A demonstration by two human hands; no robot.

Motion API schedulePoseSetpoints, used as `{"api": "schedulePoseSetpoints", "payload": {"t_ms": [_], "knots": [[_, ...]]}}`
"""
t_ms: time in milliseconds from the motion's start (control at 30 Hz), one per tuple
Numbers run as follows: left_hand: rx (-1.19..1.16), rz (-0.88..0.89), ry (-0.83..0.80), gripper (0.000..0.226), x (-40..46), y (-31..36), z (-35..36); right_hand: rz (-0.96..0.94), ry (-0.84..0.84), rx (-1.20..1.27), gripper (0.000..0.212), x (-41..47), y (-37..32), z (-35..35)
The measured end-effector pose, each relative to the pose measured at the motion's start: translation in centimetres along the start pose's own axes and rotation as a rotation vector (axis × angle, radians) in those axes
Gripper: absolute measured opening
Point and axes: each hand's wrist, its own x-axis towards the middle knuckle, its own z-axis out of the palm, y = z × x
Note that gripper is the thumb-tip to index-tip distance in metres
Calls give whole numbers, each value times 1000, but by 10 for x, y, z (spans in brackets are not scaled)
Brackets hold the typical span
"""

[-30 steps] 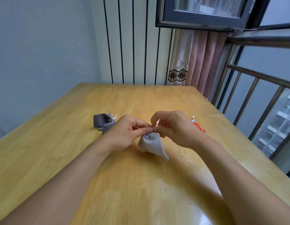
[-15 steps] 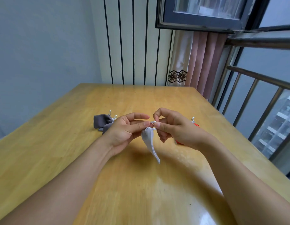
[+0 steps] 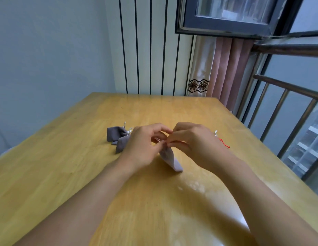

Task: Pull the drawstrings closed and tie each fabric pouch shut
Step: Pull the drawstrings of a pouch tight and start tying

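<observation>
A small grey fabric pouch [image 3: 171, 159] hangs from my fingers over the middle of the wooden table [image 3: 65, 174], its lower corner at the tabletop. My left hand [image 3: 142, 146] and my right hand [image 3: 192, 141] meet at its neck, and both pinch the pouch's white drawstring there. The string itself is mostly hidden by my fingertips. Two darker grey pouches [image 3: 117, 134] with white strings lie together just left of my left hand. Behind my right wrist a white string end [image 3: 216, 134] and a red cord [image 3: 224, 143] show; what they belong to is hidden.
The table's right edge runs along a metal railing [image 3: 286, 110] and window. A pink curtain [image 3: 225, 71] hangs at the far right corner. A striped wall panel stands behind the table's far edge.
The pouch hung narrow and edge-on half a second ago; now it is turned and lower, its corner at the table. Both hands have drawn closer together at its neck.
</observation>
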Motion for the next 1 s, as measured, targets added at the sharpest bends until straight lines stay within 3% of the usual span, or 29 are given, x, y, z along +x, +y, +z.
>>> {"api": "schedulePoseSetpoints", "payload": {"t_ms": [100,233,467,700,1000], "knots": [[-146,-31,-84,36,0,4,0,81,74,134,7,0,2,1],[-481,-117,-73,34,1,10,-4,383,172,534,6,1,4,-6],[-574,-121,-54,29,1,11,-1,746,28,1118,18,-2,9,-1],[-554,-106,51,22,1,10,1,841,-33,1296,12,-1,8,5],[-314,-67,115,14,-2,2,8,875,49,1237,8,1,3,13]]}}
